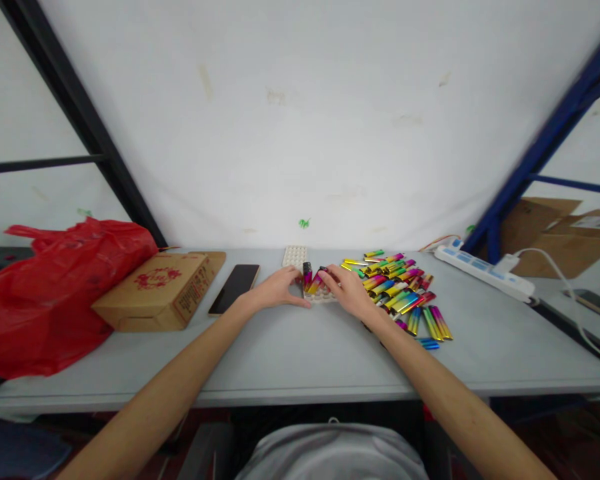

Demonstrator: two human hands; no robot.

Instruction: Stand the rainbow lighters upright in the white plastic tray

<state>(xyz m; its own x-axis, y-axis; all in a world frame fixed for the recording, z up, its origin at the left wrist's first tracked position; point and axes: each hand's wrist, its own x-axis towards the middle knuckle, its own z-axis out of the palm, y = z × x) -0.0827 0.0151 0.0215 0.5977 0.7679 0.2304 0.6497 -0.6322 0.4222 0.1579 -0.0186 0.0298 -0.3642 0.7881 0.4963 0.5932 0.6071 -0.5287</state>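
A shiny purple-and-yellow lighter (307, 275) with a dark top stands nearly upright at a pale tray with rows of round holes (323, 298). My right hand (349, 288) pinches a second, tilted lighter (315, 283) of similar colours over the tray. On the tray's left side, my left hand (279, 288) has its thumb and fingers apart, with the fingertips close to the upright lighter. Whether they touch it I cannot tell. Right of my right hand lies a loose pile of metallic multicoloured lighters (393, 283), partly hidden by my forearm.
Behind the hands lies another pale holed piece (295, 255), by the wall. A dark phone (235, 289), a cardboard box (153, 293) and a red plastic bag (65, 293) are on the left. A white power strip (485, 272) with a cable lies on the right, near open cardboard (555, 240).
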